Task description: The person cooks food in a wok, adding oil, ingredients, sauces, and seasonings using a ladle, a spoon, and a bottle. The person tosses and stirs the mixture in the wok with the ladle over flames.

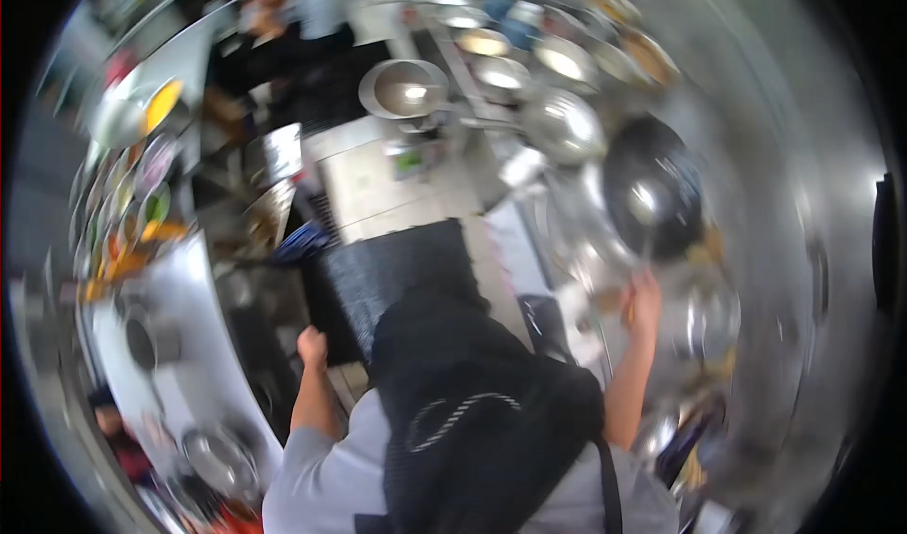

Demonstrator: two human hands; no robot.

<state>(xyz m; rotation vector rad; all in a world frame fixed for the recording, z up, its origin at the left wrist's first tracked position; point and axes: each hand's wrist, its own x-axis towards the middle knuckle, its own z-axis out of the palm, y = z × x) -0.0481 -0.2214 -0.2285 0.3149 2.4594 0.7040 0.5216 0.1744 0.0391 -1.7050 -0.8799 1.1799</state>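
Observation:
My right hand [642, 300] is on the right side, at the near edge of a dark round wok [652, 180]. Its fingers are curled around a thin pale handle [647, 247] that runs up towards the wok. Blur hides whether this handle belongs to the wok or to a utensil in it. My left hand [312, 347] hangs at my left side, closed in a loose fist, with nothing visible in it. Beyond the wok stand a shiny metal pan [562, 126] and several metal bowls [501, 77].
A big metal pot [406, 90] stands ahead near the tiled floor [378, 180]. To the left runs a white counter [179, 317] with a steel pan [222, 460] at its near end. A black mat [397, 260] lies before me. Another person [321, 5] is at the far end.

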